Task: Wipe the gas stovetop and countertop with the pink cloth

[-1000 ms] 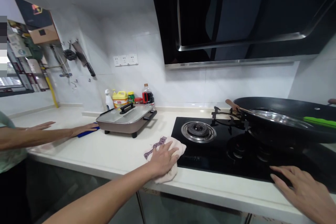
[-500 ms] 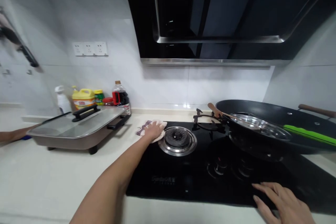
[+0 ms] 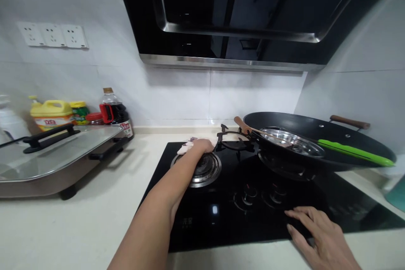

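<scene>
With fingers bent over a pale cloth (image 3: 186, 148), my left hand (image 3: 204, 146) presses at the back edge of the left burner (image 3: 207, 171). The cloth has a dark pattern and is partly hidden under the hand. My right hand (image 3: 319, 232) rests at the front edge of the black glass stove (image 3: 221, 232), fingers spread and holding nothing. Two control knobs (image 3: 249, 194) lie just beyond its fingertips. A black pan support (image 3: 236, 143) sits behind the burner, close to the left hand.
A large black wok (image 3: 284, 120) stands on the stove's right, holding a steel bowl (image 3: 303, 145) and a green-handled utensil (image 3: 354, 153). An electric pan with a glass lid (image 3: 63, 147) occupies the left counter. Behind it are a sauce bottle (image 3: 115, 112) and a yellow jug (image 3: 52, 114). A range hood (image 3: 228, 61) hangs above.
My left hand has slid the cloth from the burner's left side to its back edge. The right hand stays at the stove's front. The view has turned right.
</scene>
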{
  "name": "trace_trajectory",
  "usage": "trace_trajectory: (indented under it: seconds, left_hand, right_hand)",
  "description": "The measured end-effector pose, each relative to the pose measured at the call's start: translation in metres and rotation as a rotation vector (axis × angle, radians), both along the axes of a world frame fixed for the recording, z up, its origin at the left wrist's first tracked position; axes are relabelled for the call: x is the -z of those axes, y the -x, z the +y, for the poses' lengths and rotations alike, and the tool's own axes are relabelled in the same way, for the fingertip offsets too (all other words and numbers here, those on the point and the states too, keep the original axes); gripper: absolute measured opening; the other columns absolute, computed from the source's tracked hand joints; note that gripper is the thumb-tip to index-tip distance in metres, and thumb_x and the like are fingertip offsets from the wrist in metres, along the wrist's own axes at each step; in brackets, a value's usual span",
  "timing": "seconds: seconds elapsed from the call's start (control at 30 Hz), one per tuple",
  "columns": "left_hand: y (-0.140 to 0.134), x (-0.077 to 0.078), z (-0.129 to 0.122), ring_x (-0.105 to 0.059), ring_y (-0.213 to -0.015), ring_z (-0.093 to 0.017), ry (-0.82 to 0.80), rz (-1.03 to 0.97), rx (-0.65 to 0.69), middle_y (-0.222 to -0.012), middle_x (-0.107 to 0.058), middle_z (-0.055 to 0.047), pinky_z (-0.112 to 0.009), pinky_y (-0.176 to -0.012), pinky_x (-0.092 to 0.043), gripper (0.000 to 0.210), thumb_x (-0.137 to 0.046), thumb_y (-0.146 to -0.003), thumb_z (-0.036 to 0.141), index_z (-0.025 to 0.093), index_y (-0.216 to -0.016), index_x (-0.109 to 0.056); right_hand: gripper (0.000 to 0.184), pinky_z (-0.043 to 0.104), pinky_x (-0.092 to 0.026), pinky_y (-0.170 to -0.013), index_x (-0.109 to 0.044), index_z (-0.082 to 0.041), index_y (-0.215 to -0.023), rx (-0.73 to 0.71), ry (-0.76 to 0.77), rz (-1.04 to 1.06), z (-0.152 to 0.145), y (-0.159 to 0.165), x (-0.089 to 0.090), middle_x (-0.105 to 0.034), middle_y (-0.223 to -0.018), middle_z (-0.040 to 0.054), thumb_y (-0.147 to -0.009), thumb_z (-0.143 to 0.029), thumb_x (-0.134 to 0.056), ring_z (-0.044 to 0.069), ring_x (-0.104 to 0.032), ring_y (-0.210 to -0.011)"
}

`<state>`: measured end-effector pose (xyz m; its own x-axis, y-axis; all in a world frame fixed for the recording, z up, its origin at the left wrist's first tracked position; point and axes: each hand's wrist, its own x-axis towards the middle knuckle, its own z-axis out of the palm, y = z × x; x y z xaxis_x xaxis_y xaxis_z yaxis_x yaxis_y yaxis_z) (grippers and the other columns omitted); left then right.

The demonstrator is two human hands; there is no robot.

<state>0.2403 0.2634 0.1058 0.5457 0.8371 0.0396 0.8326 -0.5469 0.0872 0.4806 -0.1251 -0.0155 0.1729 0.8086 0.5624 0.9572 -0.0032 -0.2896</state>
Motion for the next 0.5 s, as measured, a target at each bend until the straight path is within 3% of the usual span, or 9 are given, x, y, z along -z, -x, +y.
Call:
trace_trajectory:
  seconds: [0.13, 0.33, 0.5]
  left_hand:
    - [-0.021, 0.001, -0.035, -0.063, -0.121, -0.027, 0.013, 0.06, 0.025, -0.139, -0.061, -0.011, -0.052, -0.102, -0.054, 0.044, -0.066, -0.098, 0.042, 0.018, -0.135, -0.061]
    - [-0.055, 0.01, -0.107, -0.053, -0.137, -0.037, 0.027, 0.056, 0.175, -0.152, -0.056, -0.015, -0.058, -0.114, -0.037, 0.048, -0.046, -0.101, 0.047, 0.026, -0.14, -0.063]
    - [-0.047, 0.018, -0.16, -0.041, -0.148, -0.035, 0.01, -0.003, 0.293, -0.167, -0.039, -0.009, -0.058, -0.121, -0.026, 0.056, -0.033, -0.102, 0.048, 0.03, -0.151, -0.054]
  right_hand:
    - [0.033, 0.048, -0.054, -0.086, -0.075, -0.036, -0.113, -0.011, 0.041, -0.018, 0.003, -0.008, 0.002, -0.069, -0.119, 0.0073, -0.091, -0.055, -0.058, 0.032, -0.065, -0.108]
    - [0.033, 0.045, -0.053, -0.086, -0.075, -0.034, -0.111, -0.004, 0.02, -0.036, 0.003, 0.003, -0.008, -0.069, -0.116, 0.0066, -0.095, -0.052, -0.052, 0.029, -0.065, -0.106]
    - [0.036, 0.047, -0.05, -0.093, -0.075, -0.031, -0.11, 0.025, -0.009, -0.026, 0.001, 0.015, -0.015, -0.069, -0.115, 0.0067, -0.096, -0.048, -0.047, 0.028, -0.064, -0.107]
